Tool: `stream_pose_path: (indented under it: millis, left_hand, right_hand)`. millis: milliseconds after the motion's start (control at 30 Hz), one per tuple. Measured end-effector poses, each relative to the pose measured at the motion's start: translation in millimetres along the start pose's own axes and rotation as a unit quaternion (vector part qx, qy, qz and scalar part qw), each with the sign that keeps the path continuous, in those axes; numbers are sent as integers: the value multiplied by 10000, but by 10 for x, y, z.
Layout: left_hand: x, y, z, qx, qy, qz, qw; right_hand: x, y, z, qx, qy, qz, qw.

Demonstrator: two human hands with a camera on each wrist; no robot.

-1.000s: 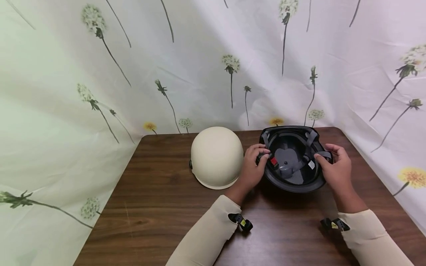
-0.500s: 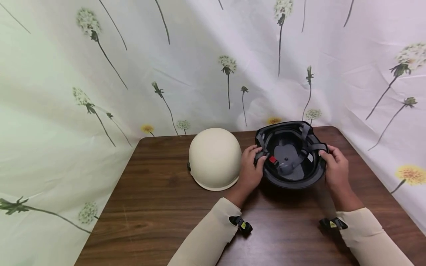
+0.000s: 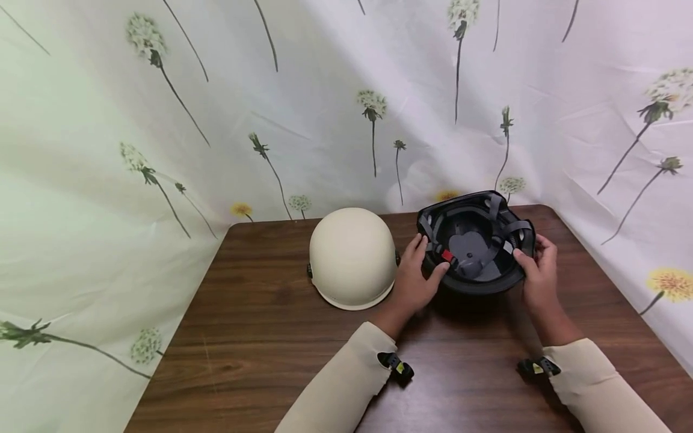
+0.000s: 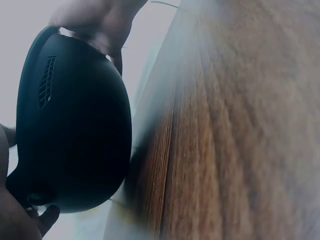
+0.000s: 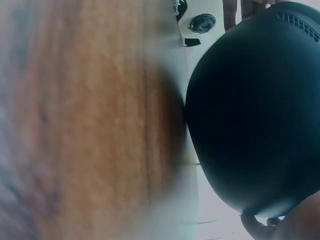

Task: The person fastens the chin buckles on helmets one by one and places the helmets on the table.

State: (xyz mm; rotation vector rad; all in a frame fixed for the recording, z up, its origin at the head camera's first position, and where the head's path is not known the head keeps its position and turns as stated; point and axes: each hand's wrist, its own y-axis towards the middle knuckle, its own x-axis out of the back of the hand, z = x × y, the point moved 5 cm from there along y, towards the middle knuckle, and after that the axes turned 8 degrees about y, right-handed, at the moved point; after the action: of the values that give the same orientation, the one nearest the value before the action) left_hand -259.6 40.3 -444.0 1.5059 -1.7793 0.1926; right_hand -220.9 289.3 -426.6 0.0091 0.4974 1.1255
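A black helmet [image 3: 473,279] is held upside down at the right of the table in the head view, its padded inside and grey straps showing. Near its left side is a red strap buckle [image 3: 446,255]. My left hand [image 3: 415,279] grips the left rim, thumb on the near edge and fingers on the outside. The right rim is held by my right hand [image 3: 540,279], thumb inside and fingers behind. Both wrist views show the smooth outer shell [image 4: 75,130] close to the tabletop; whether it touches is unclear. Fingertips [image 4: 49,218] press on the shell.
A cream helmet [image 3: 353,258] stands dome up to the left of my left hand, with dark fittings at its sides. The brown wooden table [image 3: 243,349] ends against a white sheet [image 3: 325,120] printed with dandelions.
The black helmet has tilted, its far rim and right side rising slightly. My right hand has shifted a little left with it. My left thumb has moved along the near rim. The cream helmet stays put.
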Motion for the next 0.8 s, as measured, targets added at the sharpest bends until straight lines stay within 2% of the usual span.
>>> stream_pose_path:
  millis: [100,200,333,500,633,700,800]
  left_hand:
    - [-25,2,16,170,17,351,9992]
    - [-50,-2,46,270,32,591,9979]
    - [-82,-20,71,175,155,817,9964]
    - [-168,-53,94,89,684,1095,9916]
    - [-190,-66,74,103,1089,955,9894]
    - [-183,-68,44,60,1383,774,9873]
    - [-149,-73,-43,-74,1976,386,9795]
  right_hand:
    - [-12,-11,-2,217,271,-7,9994]
    - [-19,-30,-1,326,499,226,9980]
    - [-36,-67,6,240,362,606,9972]
    - [-92,-95,-39,148,372,914,9950]
    - [-124,-102,-97,388,304,1105,9927]
    - [-128,-108,-122,452,275,1102,9925]
    - [-117,-122,-148,394,95,893,9952]
